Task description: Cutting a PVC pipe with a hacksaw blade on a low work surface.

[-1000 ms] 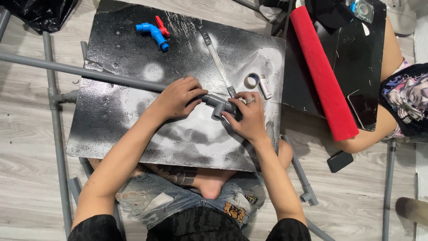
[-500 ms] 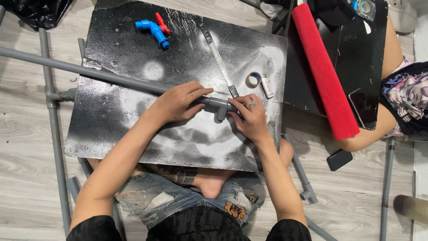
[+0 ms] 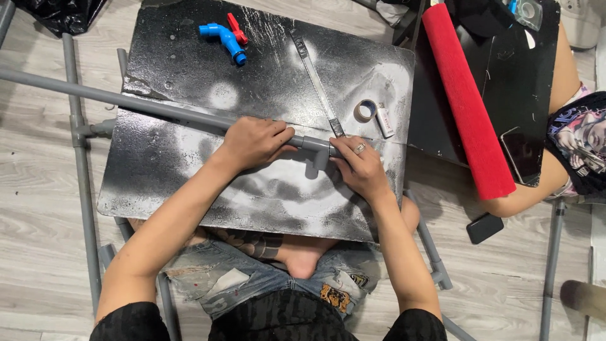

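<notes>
A: Change since the earlier frames: right hand [image 3: 361, 169] has shifted off the top of the grey tee fitting [image 3: 315, 149] to its right end; left hand [image 3: 252, 143] has stayed on the pipe.

B: Item one, the work piece?

A: Long grey pipe [image 3: 113, 100], lying across the black board [image 3: 189, 183] from the far left edge of the view to the board's middle, where it meets the tee fitting. The fitting's short branch points toward the person.

B: Grips?

A: Left hand clenched over the pipe just left of the fitting, fingers wrapped on top. Right hand closed around the fitting's right end, a ring on one finger.

B: Items near by?

A: Narrow metal saw blade [image 3: 317, 82], lying aslant, its lower tip just beside the right hand. Roll of tape [image 3: 365, 111] and a small white tube [image 3: 384, 121], side by side, near the right hand. Blue plastic tap with red handle [image 3: 226, 36], far edge of the board, well apart.

B: Surroundings?

A: Red roll [image 3: 467, 101] to the right, lying on a second dark board. Another person's arm [image 3: 555, 151] beyond it. Dark phone [image 3: 485, 227] on the wooden floor. More grey pipes [image 3: 81, 158] to the left, passing under the board.
</notes>
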